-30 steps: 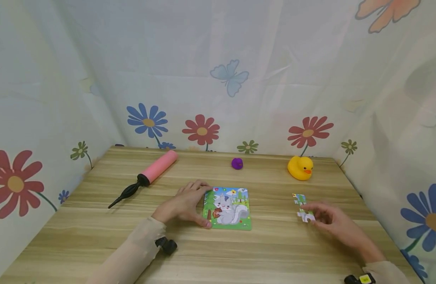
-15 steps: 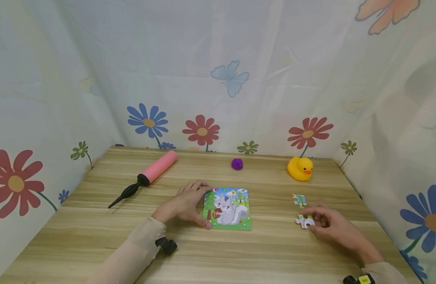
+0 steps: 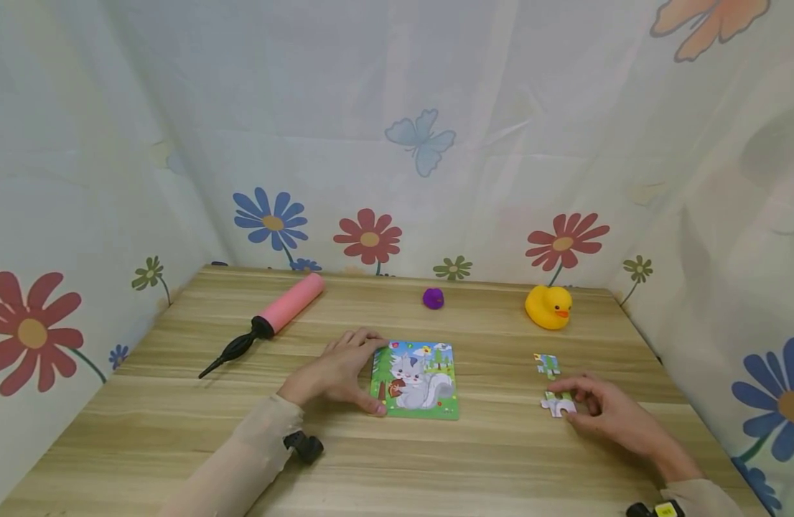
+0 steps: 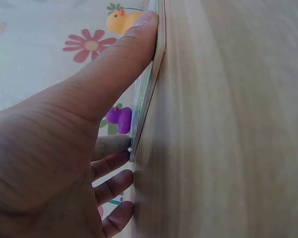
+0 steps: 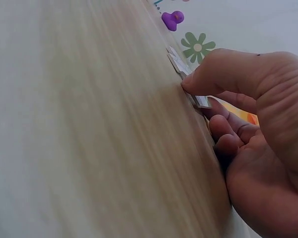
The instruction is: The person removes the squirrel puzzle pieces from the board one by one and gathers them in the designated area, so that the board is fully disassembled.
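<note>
In the head view, a square jigsaw puzzle [image 3: 413, 380] with a grey squirrel picture lies on the table. My left hand [image 3: 339, 370] rests along its left edge, thumb at the near corner and fingertips at the far corner. The left wrist view has the straight thumb [image 4: 124, 54] lying along the puzzle's edge. Off to the right, my right hand [image 3: 606, 413] pinches a white and green puzzle piece [image 3: 555, 408] between thumb and index finger, its other fingers curled under. A second puzzle piece [image 3: 547, 363], blue and green, lies just beyond it.
A yellow rubber duck [image 3: 548, 307] and a small purple duck [image 3: 433, 299] stand towards the back of the table [image 3: 436, 467]. A pink hand pump [image 3: 293, 304] with a black nozzle lies at the left. Flowered curtains surround the table.
My right hand has drawn the lower puzzle piece slightly nearer, opening a gap from the blue and green piece. My left hand and the squirrel puzzle have stayed in place.
</note>
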Demonstrator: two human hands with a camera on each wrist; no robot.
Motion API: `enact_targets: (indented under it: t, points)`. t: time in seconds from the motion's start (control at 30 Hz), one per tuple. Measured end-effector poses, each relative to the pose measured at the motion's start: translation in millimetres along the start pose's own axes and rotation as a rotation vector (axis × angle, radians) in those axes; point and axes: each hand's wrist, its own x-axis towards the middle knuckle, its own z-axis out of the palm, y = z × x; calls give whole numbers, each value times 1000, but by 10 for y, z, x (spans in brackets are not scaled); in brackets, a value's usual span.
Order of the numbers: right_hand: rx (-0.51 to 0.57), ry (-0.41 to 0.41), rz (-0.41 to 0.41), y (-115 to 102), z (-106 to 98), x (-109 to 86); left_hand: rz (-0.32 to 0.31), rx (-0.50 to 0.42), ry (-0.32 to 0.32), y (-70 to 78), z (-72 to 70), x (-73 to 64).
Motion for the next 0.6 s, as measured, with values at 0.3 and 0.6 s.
enact_targets:
  t: [0.3, 0.6]
  points:
    - [-19, 6, 14, -2, 13, 8, -5, -1, 1, -7, 2, 6]
    - [-12, 17, -9, 20, 18, 0, -9, -3, 0, 0, -1, 4]
